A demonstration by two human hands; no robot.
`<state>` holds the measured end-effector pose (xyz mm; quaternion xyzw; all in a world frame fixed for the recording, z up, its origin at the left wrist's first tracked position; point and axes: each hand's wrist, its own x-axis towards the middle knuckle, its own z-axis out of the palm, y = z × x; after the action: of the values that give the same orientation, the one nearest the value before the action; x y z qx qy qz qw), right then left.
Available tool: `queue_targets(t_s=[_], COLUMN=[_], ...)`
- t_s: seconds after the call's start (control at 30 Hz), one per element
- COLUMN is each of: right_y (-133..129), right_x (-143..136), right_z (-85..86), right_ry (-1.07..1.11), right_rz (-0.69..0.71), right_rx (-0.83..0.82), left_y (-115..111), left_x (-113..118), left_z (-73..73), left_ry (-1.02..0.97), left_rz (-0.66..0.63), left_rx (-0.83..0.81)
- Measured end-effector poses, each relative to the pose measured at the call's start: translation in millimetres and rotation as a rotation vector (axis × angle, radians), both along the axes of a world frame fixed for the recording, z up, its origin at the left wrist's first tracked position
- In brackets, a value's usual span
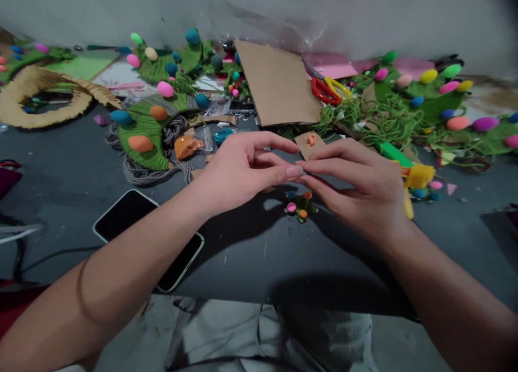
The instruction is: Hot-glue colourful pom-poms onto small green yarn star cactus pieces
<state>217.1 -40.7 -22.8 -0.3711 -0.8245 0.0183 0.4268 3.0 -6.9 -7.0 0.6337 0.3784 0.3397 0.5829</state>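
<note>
My left hand [246,170] and my right hand [358,183] meet at their fingertips above the dark table. The fingers of both hands are pinched together at one spot; whatever lies between them is too small or hidden to name. Just below the fingertips, a small green piece with pink, orange and blue balls [301,207] lies on the table. Behind the fingers is a small cardboard square [308,144] with a bit of orange clay on it.
A phone [125,213] lies partly under my left forearm. Behind stand a cardboard sheet [279,86], red-handled scissors [325,91], green yarn [388,118] and a green piece with coloured balls [148,126]. A yellow glue gun [420,176] is beside my right hand.
</note>
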Motion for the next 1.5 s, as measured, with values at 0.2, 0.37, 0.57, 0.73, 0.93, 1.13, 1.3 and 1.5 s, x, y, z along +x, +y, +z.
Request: queue_targets(t_s=[0.2, 0.37, 0.57, 0.73, 0.93, 1.13, 1.3, 1.5], right_y=[4, 5, 1, 2, 5, 3, 3, 7], right_x=[13, 10, 0, 7, 11, 0, 5, 13], right_z=[2.8, -0.4, -3.5, 1.3, 0.7, -5.5, -0.7, 1.7], right_ry=[0.073, 0.049, 0.001, 0.009, 0.06, -0.004, 0.02, 0.061], right_rz=[-0.081, 0.008, 0.034, -0.051, -0.062, 0.031, -0.018, -0.073], right_rx=[0.01, -0.035, -0.001, 0.016, -0.023, 0.017, 0.041, 0.018], left_y=[5, 2, 0, 3, 1, -4, 0, 1], left_x=[-4, -1, 1, -2, 0, 2, -1, 0], left_z=[4.7, 1.3, -1.5, 4.0, 3.1, 0.4, 5.1, 4.4], left_ry=[0.012, -0.058, 0.025, 0.068, -0.072, -0.016, 0.065, -0.029], left_rz=[0.074, -0.066, -0.046, 0.068, -0.018, -0.01, 0.074, 0.023], left_rx=[0.01, -0.04, 0.004, 0.036, -0.089, -0.046, 0.015, -0.032])
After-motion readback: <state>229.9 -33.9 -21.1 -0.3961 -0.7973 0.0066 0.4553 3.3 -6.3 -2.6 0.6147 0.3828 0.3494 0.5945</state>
